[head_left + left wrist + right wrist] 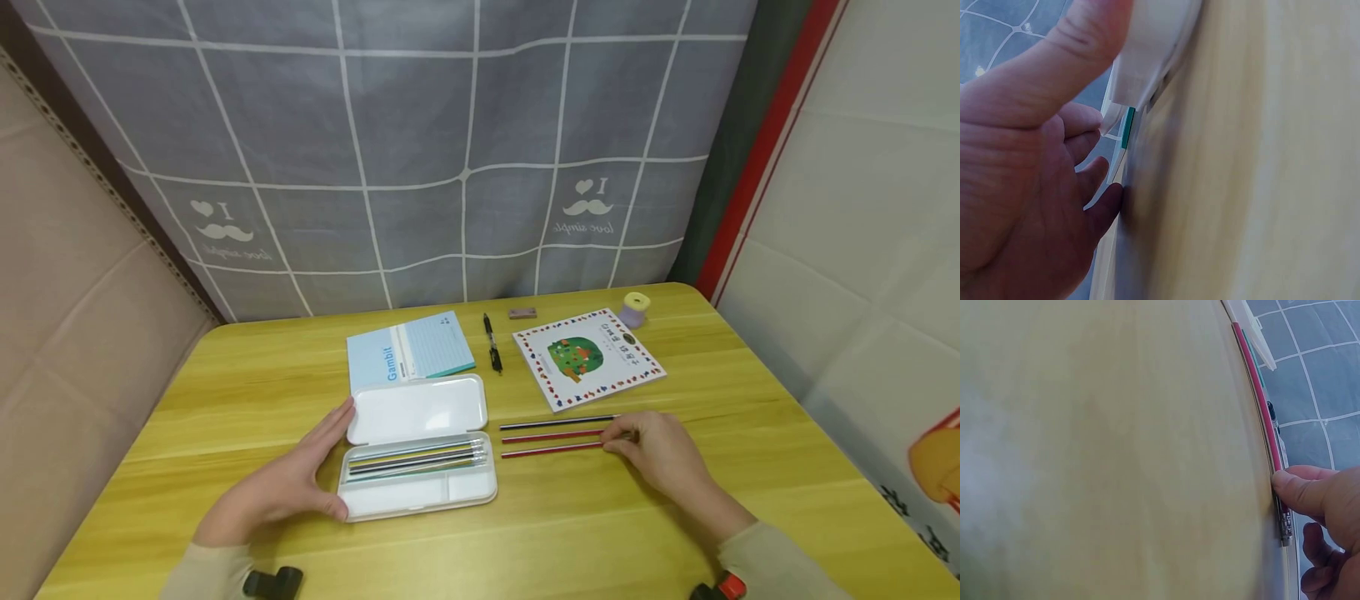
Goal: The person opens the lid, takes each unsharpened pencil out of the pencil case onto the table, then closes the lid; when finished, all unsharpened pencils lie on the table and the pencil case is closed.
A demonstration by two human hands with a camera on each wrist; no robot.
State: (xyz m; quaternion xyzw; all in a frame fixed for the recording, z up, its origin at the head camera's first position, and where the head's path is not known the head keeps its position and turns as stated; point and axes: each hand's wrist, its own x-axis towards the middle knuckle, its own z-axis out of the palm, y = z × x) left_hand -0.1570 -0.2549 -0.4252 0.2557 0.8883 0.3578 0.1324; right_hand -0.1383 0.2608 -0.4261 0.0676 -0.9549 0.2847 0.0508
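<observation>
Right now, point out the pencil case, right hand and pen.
Pencil case (397, 497): head view, front compartment's bare floor.
Right hand (662, 450): head view, back of hand.
Pen (492, 343): head view, mid-barrel.

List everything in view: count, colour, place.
Pencil case: one, white, centre
Cased pencils: several, mixed, inside case
Loose pencils: three, red and dark, right of case
Notebook: one, blue, behind case
Pen: one, black, beside notebook
Eraser: one, brownish, far edge
Booklet: one, white, beside pen
Small container: one, yellow-lilac, behind booklet
Table: one, yellow, underneath
Cloth: one, grey, behind table
Side hangings: two, pale, flanking table
Sleeves: two, beige, forearms
Wrist devices: two, mostly black, wrists
Left hand: one, touching case
Right hand: one, pinching red pencil
</observation>
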